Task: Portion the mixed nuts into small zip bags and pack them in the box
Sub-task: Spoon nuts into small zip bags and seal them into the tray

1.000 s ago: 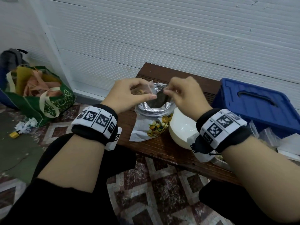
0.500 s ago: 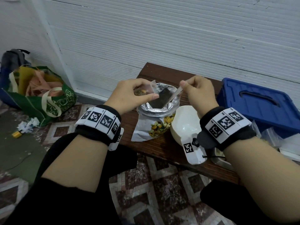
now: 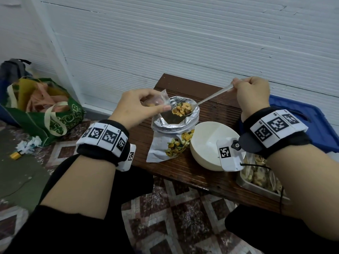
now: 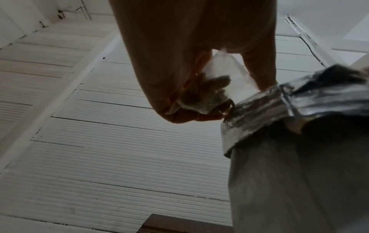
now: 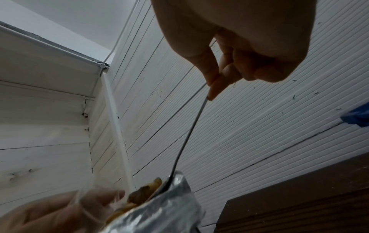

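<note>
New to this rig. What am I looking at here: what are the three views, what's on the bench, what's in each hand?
No robot here: a person works with bare hands, wearing wristbands printed with black-and-white markers. The big picture comes from a head camera looking down; the two dim ones come from cameras on each wrist, looking up along the fingers.

On the brown bench stands an open foil pouch of mixed nuts, with a white bowl beside it, a metal tray holding filled bags, and a blue box at the far right.

The left hand pinches a small clear zip bag with some nuts already inside. The right hand holds a spoon by its handle end; its bowl, loaded with nuts, sits over the pouch mouth next to the zip bag.
</note>
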Motion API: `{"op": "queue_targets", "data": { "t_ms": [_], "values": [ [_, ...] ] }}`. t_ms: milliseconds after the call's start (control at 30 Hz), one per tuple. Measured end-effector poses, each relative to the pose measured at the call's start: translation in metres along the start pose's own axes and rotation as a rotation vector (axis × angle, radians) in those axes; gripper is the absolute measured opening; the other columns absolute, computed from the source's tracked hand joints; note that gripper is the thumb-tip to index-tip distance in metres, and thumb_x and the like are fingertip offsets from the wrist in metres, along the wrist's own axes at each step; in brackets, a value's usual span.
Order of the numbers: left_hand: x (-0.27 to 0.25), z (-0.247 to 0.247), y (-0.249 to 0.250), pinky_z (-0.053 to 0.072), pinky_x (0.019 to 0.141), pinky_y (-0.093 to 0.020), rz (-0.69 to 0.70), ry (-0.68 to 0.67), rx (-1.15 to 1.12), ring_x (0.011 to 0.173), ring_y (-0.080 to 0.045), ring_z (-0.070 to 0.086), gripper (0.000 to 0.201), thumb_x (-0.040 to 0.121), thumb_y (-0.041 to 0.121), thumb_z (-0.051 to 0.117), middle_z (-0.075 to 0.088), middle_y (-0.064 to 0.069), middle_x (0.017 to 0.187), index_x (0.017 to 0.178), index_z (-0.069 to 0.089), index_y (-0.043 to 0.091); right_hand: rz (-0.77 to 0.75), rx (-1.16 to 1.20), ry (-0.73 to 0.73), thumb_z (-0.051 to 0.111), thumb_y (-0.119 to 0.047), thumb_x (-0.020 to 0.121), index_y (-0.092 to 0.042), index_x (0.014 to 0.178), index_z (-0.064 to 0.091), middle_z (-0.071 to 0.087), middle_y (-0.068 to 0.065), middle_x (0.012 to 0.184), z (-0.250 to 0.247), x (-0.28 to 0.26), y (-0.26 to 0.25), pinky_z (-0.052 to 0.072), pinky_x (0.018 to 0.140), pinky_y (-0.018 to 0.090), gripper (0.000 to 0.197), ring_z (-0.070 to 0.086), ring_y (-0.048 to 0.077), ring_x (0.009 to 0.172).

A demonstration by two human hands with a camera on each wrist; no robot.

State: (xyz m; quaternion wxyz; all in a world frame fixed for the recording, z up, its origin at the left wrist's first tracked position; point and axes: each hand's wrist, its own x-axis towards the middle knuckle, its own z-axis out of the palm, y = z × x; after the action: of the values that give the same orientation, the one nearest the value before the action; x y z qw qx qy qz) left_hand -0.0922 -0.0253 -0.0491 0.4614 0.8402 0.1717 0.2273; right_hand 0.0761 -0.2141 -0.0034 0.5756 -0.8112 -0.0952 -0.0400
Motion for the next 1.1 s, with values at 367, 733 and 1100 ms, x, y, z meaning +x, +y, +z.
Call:
{"op": "queue_targets", "data": {
  "t_ms": [367,733,1100],
  "values": [
    [0.005,0.013,0.009,0.040,0.063,-0.001,0.046,-0.037,0.041,0.072,0.017,0.056,0.041,0.065,0.038,0.085,0.068,0.018,0.087,0.101,0.071,0.027,-0.060,0.044,-0.034,0.055,-0.016,0.094,-0.018,0.062,0.054,0.062,-0.002,0.070,0.003,-0.003,-0.025,0.034,0.060,0.010,0.032,0.055,0.002,0.075],
    [0.011,0.027,0.015,0.048,0.061,-0.011,0.055,-0.005,0.067,0.079,0.005,0.058,0.031,0.071,0.047,0.077,0.062,0.019,0.086,0.095,0.065,0.031,-0.301,0.185,-0.176,0.059,-0.015,0.093,-0.020,0.071,0.048,0.066,0.001,0.076,0.017,-0.022,-0.032,0.052,0.079,0.020,0.024,0.067,0.018,0.079],
    [0.007,0.010,0.007,0.056,0.067,-0.026,0.010,0.052,-0.130,0.072,-0.009,0.065,0.036,0.063,0.057,0.070,0.070,-0.002,0.083,0.084,0.066,0.028,-0.452,0.366,0.067,0.056,-0.013,0.093,-0.021,0.075,0.047,0.061,-0.001,0.074,-0.006,-0.015,-0.035,0.051,0.072,0.021,0.021,0.064,0.003,0.066]
  ]
}}
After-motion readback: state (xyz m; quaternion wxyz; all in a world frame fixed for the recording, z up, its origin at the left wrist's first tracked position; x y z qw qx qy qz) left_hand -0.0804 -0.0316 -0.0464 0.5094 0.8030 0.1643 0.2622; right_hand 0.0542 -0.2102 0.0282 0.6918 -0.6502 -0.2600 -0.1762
